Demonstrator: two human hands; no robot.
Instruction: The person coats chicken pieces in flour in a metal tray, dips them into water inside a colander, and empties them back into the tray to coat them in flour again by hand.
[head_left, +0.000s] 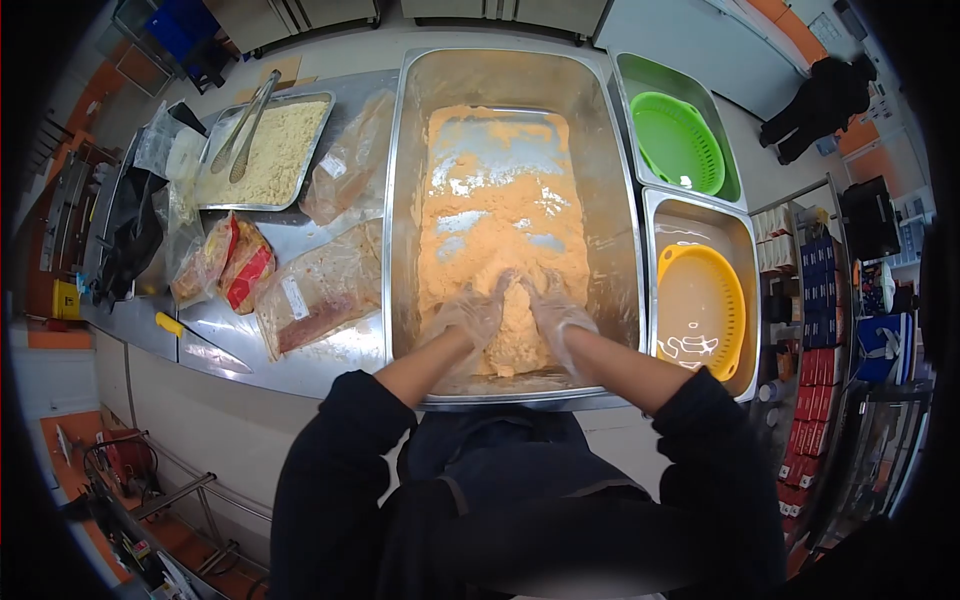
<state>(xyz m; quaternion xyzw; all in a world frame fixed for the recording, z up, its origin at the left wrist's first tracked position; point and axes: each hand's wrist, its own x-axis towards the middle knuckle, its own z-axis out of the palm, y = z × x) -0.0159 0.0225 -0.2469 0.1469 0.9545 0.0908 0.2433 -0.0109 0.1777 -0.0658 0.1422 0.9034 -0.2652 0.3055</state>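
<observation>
My left hand (468,312) and my right hand (556,312) wear clear plastic gloves dusted with an orange powder. Both are pushed into the orange breading mix (500,230) near the front end of a deep steel tub (398,200). Between my wrists rises a lumpy mound of the mix (518,335). My fingers point away from me and are mostly buried or coated, so their grip is hidden. Whether anything lies under the powder I cannot make out. Bare steel shows through the mix toward the far end.
Left of the tub are a tray (326,135) of pale crumbs with tongs (255,125), bagged meat (320,290) and a yellow-handled knife (200,340). To the right, steel pans hold a green basket (678,145) and a yellow basket (700,310). Another person (825,100) stands farther back.
</observation>
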